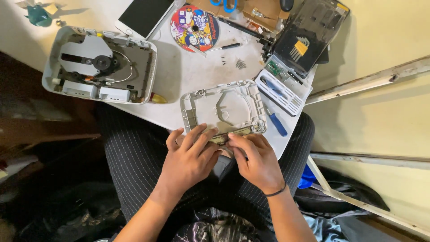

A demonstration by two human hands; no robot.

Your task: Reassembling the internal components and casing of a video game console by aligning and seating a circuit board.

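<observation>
Both hands at near table edge: left hand (190, 157) and right hand (255, 159) fingers pinch a narrow circuit strip (224, 136) against grey plastic shell (221, 105). Opened console base (101, 65) far left.

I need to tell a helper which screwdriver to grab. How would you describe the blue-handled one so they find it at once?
Start at the white table and find the grey plastic shell at its near edge, above both hands. Just right of that shell lies the screwdriver, alone on bare tabletop. Its bright blue handle sets it apart from the black pen-like tool beside the disc.
</observation>
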